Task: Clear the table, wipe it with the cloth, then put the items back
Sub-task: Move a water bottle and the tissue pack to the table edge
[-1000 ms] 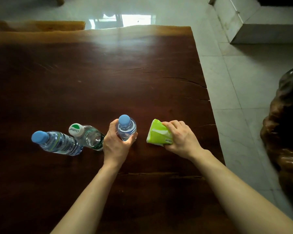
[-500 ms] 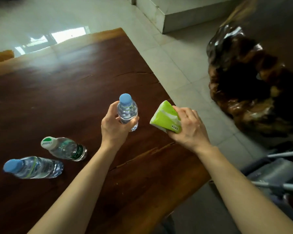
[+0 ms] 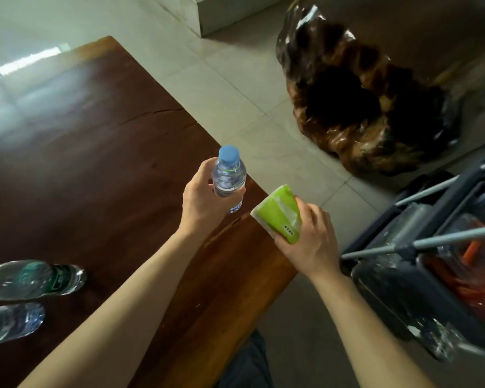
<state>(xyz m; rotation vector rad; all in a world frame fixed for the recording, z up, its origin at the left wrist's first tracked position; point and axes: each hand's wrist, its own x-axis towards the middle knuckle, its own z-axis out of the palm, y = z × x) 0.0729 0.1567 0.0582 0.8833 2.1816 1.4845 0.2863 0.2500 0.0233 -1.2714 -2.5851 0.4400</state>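
Observation:
My left hand (image 3: 205, 203) grips a small clear water bottle with a blue cap (image 3: 228, 175), held upright above the right edge of the dark wooden table (image 3: 101, 163). My right hand (image 3: 311, 236) holds a green tissue pack (image 3: 280, 214) in the air just past the table's right edge. Two more water bottles stand at the left edge of the view: one with a green label (image 3: 34, 280) and one with a blue label (image 3: 10, 322). No cloth is in view.
A dark cart with metal rails (image 3: 420, 247) stands on the right and holds orange items in clear plastic. A large glossy root-wood piece (image 3: 361, 107) sits on the tiled floor beyond it. A grey step (image 3: 227, 12) is at the top.
Both hands lifted their items off the table and carried them to the right. My view turned right, so the cart came into sight and the other two bottles slid to the left edge.

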